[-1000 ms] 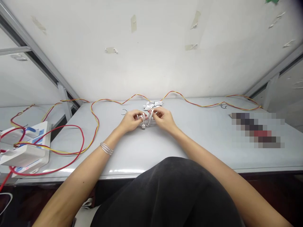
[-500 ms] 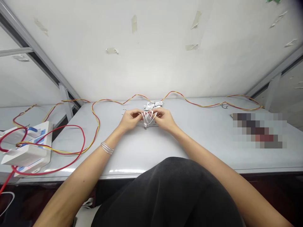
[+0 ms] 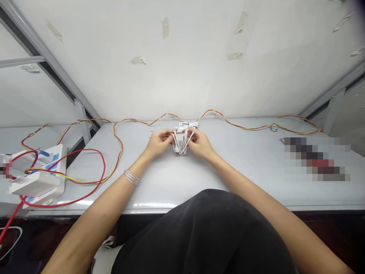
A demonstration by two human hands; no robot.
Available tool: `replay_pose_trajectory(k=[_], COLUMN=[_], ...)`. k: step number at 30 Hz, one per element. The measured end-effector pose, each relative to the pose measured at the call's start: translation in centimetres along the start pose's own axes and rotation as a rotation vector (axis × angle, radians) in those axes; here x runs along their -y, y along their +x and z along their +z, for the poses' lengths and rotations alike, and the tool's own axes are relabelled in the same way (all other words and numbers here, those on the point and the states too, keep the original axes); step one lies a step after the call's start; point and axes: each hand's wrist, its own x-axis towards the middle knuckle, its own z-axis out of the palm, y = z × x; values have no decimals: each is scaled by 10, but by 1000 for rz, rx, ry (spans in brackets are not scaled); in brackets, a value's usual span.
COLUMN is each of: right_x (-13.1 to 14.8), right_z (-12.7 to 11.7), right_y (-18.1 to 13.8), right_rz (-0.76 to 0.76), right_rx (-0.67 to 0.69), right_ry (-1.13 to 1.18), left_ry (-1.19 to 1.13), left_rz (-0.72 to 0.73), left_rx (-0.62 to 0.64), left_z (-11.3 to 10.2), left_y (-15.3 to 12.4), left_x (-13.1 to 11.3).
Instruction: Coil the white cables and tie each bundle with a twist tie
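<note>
At left, a power strip [image 3: 62, 161] is sitting; a red-yellow wire [image 3: 121, 142] is running from there along the back. The left hand [image 3: 158, 144] is pinching a white cable [image 3: 182, 148], which is spreading in loose loops between both hands, not visibly tied. Just behind, a white bundle [image 3: 186, 125] is lying, already tied. The right hand [image 3: 201, 144] is pinching the other loops. Far right, a blurred object [image 3: 315, 159] is lying, blocking nothing.

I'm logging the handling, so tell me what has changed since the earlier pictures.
The loops of the white cable have fanned out wider between the left hand and right hand. Nothing was taken up or let go; both hands hold the cable. The tied white bundle, red-and-yellow wire and power strip stayed put.
</note>
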Motion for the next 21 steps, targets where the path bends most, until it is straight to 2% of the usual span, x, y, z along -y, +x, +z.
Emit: replay_pose_trajectory(k=[4,9,12,16,21], right_x=[0,7,12,15,7], right_z=[-1,-4,-7,-10,-10], right_y=[1,2,3,3,4], right_rz=[44,121,198,193,133], right_rx=[31,-9,32,154,204], right_ry=[80,215,337,456,411], left_ry=[23,71,105,87,46], left_rz=[-2,31,29,-10,67], left_rx=[41,2,-23,-46,-46], left_z=[-2,-2,-3,-3,-4], left_y=[0,0,1,2,3], left_x=[2,2,3,5,4])
